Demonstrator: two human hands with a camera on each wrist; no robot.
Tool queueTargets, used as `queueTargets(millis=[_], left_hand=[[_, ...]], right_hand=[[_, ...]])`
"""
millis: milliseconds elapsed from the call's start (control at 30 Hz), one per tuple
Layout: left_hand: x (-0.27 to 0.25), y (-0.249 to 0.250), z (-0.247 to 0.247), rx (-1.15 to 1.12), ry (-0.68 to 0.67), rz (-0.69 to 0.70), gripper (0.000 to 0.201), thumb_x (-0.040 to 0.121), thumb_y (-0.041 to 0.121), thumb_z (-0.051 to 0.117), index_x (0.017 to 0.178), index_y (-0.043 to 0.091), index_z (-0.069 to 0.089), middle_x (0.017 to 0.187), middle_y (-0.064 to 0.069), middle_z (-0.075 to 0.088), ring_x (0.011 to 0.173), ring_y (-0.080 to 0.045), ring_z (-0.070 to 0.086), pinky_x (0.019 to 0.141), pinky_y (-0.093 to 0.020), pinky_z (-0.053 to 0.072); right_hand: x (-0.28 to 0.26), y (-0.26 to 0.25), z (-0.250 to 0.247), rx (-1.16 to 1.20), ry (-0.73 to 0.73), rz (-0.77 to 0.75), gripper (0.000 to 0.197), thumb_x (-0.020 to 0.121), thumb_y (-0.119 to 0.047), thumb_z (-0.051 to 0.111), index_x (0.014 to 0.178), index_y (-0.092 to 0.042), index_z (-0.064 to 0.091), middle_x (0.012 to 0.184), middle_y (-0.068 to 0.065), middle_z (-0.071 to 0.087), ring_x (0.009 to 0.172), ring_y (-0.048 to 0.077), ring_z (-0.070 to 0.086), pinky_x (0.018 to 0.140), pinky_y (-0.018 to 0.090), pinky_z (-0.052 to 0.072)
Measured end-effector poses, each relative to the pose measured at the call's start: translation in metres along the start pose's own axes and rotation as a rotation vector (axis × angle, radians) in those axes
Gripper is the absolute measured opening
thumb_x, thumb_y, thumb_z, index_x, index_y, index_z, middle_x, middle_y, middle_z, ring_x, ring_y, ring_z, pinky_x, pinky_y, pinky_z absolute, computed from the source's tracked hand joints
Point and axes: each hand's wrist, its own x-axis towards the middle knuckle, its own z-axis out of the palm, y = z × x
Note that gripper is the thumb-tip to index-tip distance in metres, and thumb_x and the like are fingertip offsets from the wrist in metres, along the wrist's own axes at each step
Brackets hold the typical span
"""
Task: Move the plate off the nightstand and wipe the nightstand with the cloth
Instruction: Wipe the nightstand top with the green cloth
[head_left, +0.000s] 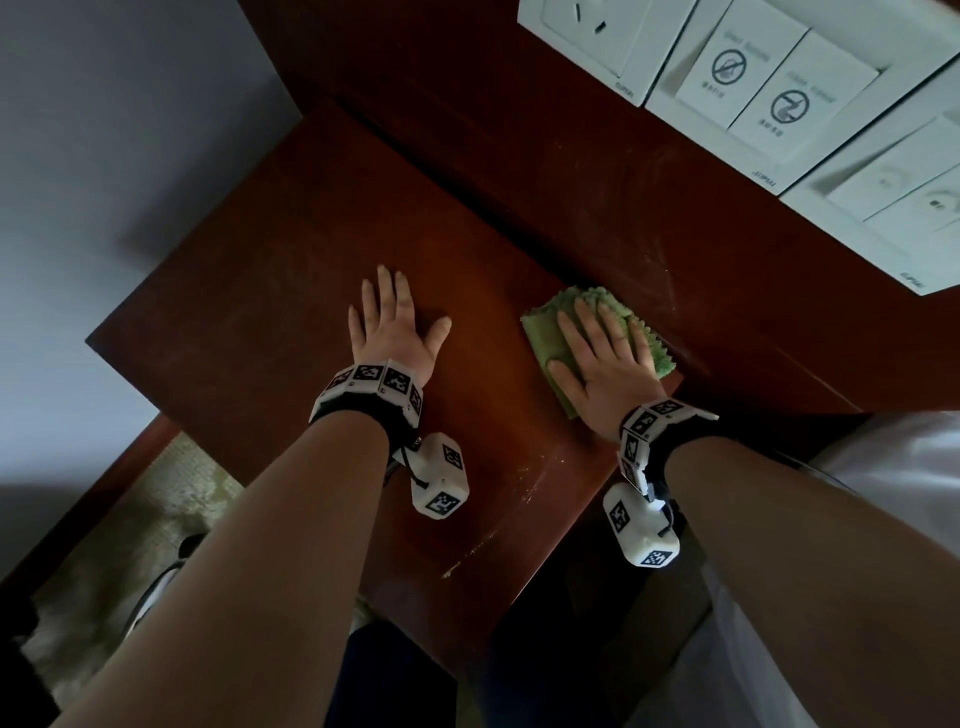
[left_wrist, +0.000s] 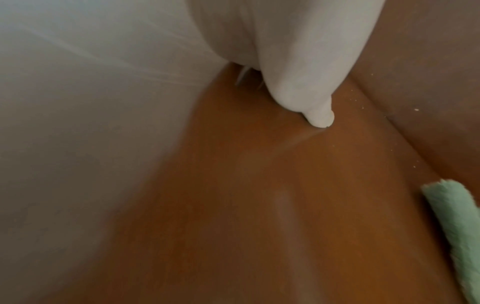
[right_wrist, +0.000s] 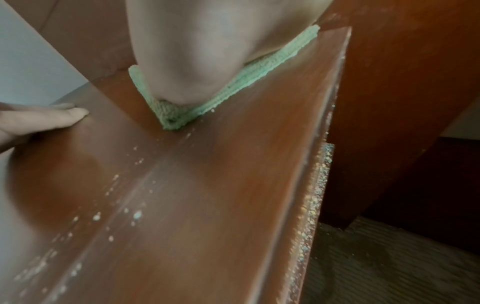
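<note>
While both hands lie flat-fingered, right hand (head_left: 602, 358) presses cloth (head_left: 550, 338), lengthwise toward the headboard (head_left: 597, 197).

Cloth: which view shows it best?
Head view. The whole green cloth shows there, flat on the nightstand under the right hand. Right wrist shows only its near edges beneath the palm; left wrist catches one strip at the frame's right edge.

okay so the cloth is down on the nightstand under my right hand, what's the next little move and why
Probably slide the right hand, flat on the green cloth, toward you along the nightstand: pale specks show on the near part, and the left hand rests flat beside it.
</note>
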Motion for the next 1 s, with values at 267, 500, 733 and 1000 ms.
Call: queueTargets(millis=[267, 500, 733, 1000], left_hand=[[0.0, 0.001, 0.001, 0.029, 0.0, 0.0, 0.078, 0.096, 0.057, 0.022, 0.151, 0.014, -0.012, 0.159, -0.003, -0.021, 0.147, -0.022, -0.018, 0.121, -0.042, -0.007], [-0.003, 0.002, 0.004, 0.056, 0.014, -0.002, 0.078, 0.096, 0.058, 0.019, 0.151, 0.014, -0.012, 0.159, -0.003, -0.021, 0.148, -0.022, -0.017, 0.12, -0.042, -0.007], [-0.002, 0.002, 0.002, 0.083, -0.006, -0.006, 0.079, 0.096, 0.059, 0.019, 0.151, 0.014, -0.014, 0.158, -0.003, -0.023, 0.147, -0.022, -0.018, 0.12, -0.042, -0.007], [-0.005, -0.006, 0.001, 0.124, -0.026, 0.047, 0.08, 0.095, 0.06, 0.019, 0.151, 0.014, -0.014, 0.158, -0.004, -0.025, 0.147, -0.022, -0.019, 0.121, -0.042, -0.006]], right_hand=[[-0.014, 0.008, 0.009, 0.043, 0.028, 0.095, 0.062, 0.096, -0.054, 0.009, 0.149, -0.029, -0.01, 0.158, -0.007, -0.019, 0.146, 0.015, -0.017, 0.117, 0.044, -0.012], [-0.023, 0.007, 0.017, 0.088, 0.07, 0.185, 0.061, 0.097, -0.053, 0.01, 0.149, -0.029, -0.012, 0.159, -0.006, -0.016, 0.147, 0.018, -0.015, 0.117, 0.045, -0.014], [-0.029, -0.003, 0.028, 0.226, 0.136, 0.388, 0.062, 0.096, -0.053, 0.01, 0.149, -0.03, -0.014, 0.158, -0.007, -0.016, 0.146, 0.017, -0.016, 0.114, 0.043, -0.018], [-0.031, -0.013, 0.032, 0.365, 0.171, 0.497, 0.063, 0.098, -0.051, 0.015, 0.149, -0.028, -0.012, 0.158, -0.005, -0.017, 0.146, 0.019, -0.017, 0.118, 0.045, -0.009]])
